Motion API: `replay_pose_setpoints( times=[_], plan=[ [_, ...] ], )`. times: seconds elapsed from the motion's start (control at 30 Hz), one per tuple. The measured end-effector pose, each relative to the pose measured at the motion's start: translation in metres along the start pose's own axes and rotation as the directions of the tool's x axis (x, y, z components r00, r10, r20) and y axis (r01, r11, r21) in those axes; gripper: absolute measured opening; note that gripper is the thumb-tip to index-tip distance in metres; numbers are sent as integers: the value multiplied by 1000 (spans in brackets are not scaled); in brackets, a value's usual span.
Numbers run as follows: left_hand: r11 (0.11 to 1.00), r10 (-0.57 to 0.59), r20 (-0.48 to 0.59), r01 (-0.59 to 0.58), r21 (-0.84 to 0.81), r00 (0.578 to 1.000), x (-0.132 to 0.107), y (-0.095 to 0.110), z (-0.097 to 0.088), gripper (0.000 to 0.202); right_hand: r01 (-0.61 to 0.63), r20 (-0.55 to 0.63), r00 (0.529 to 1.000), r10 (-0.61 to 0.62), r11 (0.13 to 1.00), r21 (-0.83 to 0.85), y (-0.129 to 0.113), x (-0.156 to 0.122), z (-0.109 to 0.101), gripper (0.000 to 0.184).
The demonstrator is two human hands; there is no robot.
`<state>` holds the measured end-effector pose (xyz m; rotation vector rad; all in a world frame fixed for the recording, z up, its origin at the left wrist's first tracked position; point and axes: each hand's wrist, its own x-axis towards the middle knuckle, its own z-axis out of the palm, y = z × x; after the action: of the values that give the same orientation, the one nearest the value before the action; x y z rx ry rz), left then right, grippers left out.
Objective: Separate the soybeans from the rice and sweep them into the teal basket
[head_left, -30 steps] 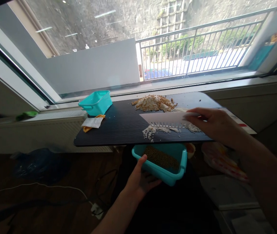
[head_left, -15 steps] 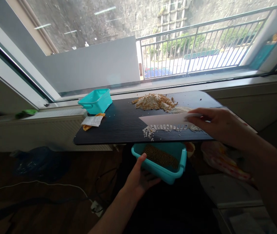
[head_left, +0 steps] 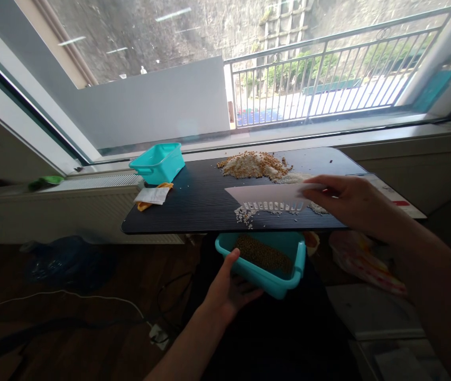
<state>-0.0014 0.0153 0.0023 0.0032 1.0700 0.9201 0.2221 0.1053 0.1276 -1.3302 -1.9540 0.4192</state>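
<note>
My left hand (head_left: 229,286) grips the near left side of a turquoise plastic basket (head_left: 257,276), thumb over the rim, just below the table's front edge. Brownish grains (head_left: 264,255) lie inside it. Above the table, my right hand (head_left: 336,197) pinches the right end of a thin white card (head_left: 267,194) with a row of slots along its lower edge. White rice grains (head_left: 245,215) are scattered under and left of the card. Behind it rises a pile of rice mixed with yellow-brown grains (head_left: 249,165). More rice (head_left: 294,179) lies beside the pile, partly hidden by my right hand.
A second turquoise basket (head_left: 159,165) stands at the back left of the dark table (head_left: 193,211). In front of it is a folded white and orange cloth (head_left: 152,197). A window with a sill runs behind. Below right lies a plastic bag (head_left: 364,259); a power strip (head_left: 158,336) is on the floor.
The view has shifted slightly. The slotted card has moved a little left relative to the table, with my right hand still holding it. My left hand and its basket look unchanged.
</note>
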Motion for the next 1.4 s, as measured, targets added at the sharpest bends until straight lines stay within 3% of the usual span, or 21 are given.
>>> replay_pose_setpoints(
  times=[0.3, 0.57, 0.73, 0.97, 1.13, 1.4],
  plan=[
    [1000, 4, 4, -3, -2, 1000, 0, 0, -2, 63, 26, 68, 997, -27, 1000, 16, -4, -1, 2, 30],
    [1000, 4, -6, -4, 4, 1000, 0, 1, -3, 64, 26, 57, 998, -27, 1000, 16, -6, -4, 2, 32],
    [1000, 5, -5, -5, -1, 1000, 0, 1, -3, 63, 4, 69, 998, -8, 998, 56, -7, -9, 7, 25],
    [1000, 14, -1, -14, 22, 1000, 0, -5, -11, 62, -182, 83, 983, 163, 927, 329, -15, -29, 46, 23],
    [1000, 0, -4, 0, 8, 1000, -3, -8, -12, 61, -216, 51, 976, 210, 936, 280, -11, -23, 71, 25],
    [1000, -8, 16, 8, -6, 1000, -4, -9, -8, 61, -239, -79, 964, 252, 960, 145, 0, -15, 54, 22]
  ],
)
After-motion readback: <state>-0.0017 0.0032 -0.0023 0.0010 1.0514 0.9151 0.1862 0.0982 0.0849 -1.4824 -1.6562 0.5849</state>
